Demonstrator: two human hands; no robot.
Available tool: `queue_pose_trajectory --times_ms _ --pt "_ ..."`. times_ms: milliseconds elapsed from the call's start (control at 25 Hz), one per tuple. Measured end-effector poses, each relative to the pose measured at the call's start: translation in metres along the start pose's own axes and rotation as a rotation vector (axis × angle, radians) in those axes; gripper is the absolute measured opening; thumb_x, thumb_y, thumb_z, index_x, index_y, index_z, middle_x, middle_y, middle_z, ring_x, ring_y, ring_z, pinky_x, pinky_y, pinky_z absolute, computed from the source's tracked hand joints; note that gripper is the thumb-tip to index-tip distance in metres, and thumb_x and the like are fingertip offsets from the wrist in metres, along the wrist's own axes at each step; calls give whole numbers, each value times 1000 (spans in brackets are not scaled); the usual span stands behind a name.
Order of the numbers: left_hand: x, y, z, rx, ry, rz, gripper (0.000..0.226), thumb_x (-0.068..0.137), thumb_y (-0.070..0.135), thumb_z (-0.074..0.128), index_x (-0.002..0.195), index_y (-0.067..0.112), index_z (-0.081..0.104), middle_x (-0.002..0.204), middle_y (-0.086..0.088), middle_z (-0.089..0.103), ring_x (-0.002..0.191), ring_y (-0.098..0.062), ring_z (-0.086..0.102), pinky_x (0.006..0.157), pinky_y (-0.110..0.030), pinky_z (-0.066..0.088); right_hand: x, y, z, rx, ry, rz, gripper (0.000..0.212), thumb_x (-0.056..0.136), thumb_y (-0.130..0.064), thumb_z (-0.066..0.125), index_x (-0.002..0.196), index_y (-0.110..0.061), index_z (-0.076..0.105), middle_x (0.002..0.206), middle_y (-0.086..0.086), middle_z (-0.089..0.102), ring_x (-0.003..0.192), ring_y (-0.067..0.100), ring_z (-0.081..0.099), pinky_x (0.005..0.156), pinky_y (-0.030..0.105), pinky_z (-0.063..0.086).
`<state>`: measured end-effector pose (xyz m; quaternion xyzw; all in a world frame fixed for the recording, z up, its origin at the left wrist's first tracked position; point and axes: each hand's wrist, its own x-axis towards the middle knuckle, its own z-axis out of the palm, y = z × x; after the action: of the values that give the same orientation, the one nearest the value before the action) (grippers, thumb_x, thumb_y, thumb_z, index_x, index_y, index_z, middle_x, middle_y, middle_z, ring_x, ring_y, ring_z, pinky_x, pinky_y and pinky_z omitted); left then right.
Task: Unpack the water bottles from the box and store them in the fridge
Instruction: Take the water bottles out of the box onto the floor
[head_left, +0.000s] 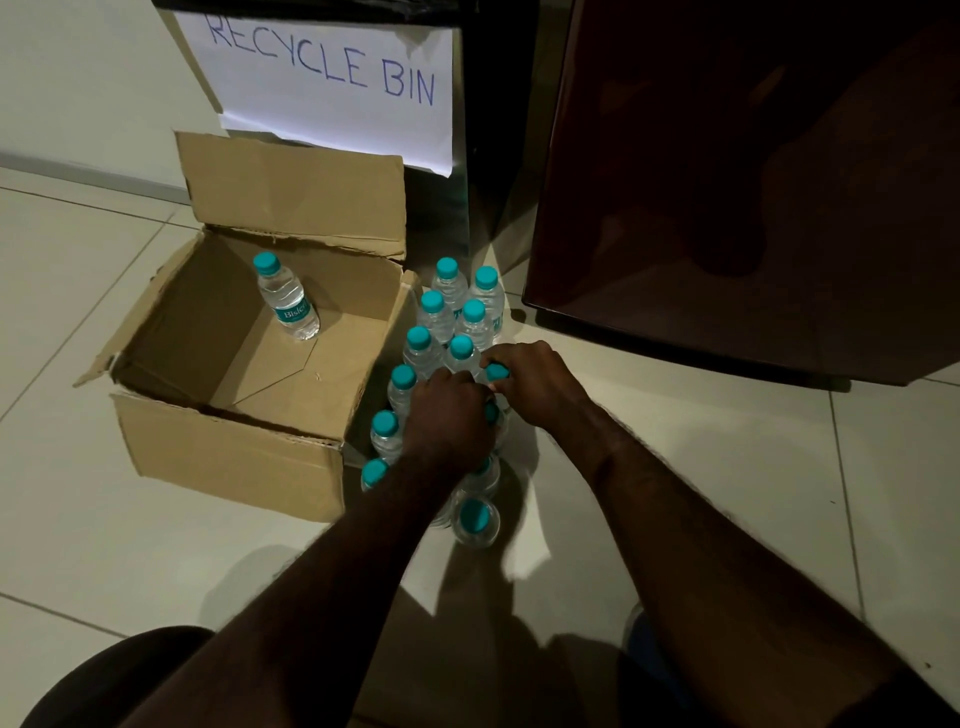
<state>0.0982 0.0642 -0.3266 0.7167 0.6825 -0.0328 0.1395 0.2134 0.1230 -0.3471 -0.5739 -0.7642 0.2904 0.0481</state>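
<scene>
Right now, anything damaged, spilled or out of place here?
The cardboard box is ragged: its back flap has a torn lower edge and the left flap is bent outward. One bottle still stands alone inside, while the others stand in rows on the floor. No spill visible.

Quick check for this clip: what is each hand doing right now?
Left hand: fingers curled down onto the clear plastic water bottles with teal caps on the floor; exact grip hidden.
Right hand: gripping one teal-capped bottle near its top.
</scene>
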Motion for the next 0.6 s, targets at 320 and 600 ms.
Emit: queue_pose_trajectory --times_ms 320,600 --pt "-3 -5 5 25 21 10 31 90 37 60 119 27 61 118 2 59 106 -17 46 91 -35 36 2 0 3 8 19 -62 32 85 -16 67 116 -20 62 114 4 65 100 18 59 81 24 43" --pt "-4 -12 7 -99 21 -19 34 87 41 62 120 32 61 121 3 60 111 -18 47 97 -40 39 1 3 -3 46 3 -52 45 83 -17 71 125 -19 58 126 2 61 113 19 57 89 27 43"
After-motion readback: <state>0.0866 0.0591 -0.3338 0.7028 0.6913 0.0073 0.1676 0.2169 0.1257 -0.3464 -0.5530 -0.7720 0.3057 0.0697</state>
